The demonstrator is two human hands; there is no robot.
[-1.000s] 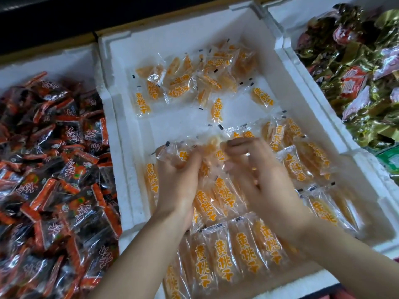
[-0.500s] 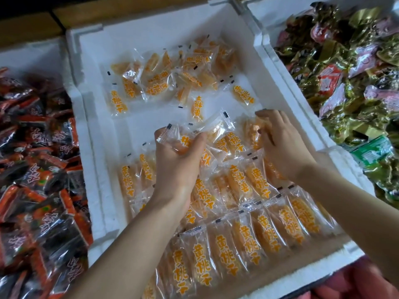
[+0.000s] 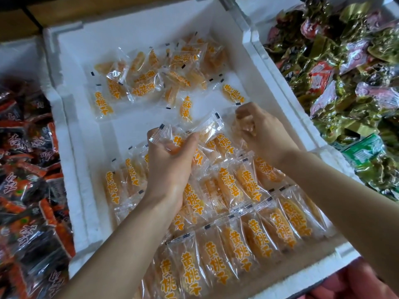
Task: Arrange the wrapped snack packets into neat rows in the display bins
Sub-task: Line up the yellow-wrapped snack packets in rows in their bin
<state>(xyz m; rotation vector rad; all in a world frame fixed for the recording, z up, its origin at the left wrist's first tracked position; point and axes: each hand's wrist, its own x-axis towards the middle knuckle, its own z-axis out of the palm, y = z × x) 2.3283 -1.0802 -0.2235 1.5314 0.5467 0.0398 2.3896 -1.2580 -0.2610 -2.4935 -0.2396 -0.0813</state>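
**Orange packets in white foam: the supply sits just left of the working hand**

The middle foam bin (image 3: 71,134) holds clear-wrapped packets with orange fruit slices and orange lettering. Near the person they lie in laid rows (image 3: 237,251), side by side and overlapping, long axes running from the near edge toward the far one with a slight lean. At the far end is a loose heap (image 3: 164,72) with packets pointing every way, and a strip of bare foam lies between it and the rows.

The left hand (image 3: 170,167) is curled round a held bunch (image 3: 194,130) of several packets, whose crimped ends fan up and to the right past the thumb. The right hand (image 3: 265,134) is at the right end of the farthest row, close to the bin's right wall. Its fingers are bent and pinch what looks like one packet (image 3: 241,126), though blur hides the exact grip.

The relation that matters is this: the bunch is just to the left of the right hand, almost touching, while the heap lies beyond both hands. The right hand is therefore likely the placer and the left the feeder, with the row probably growing leftward over the bare foam.

The film looks slippery and crinkly, so a loosely gripped bunch could slide.

The side bins hold red-and-black packets (image 3: 26,169) and green-gold ones (image 3: 345,83).
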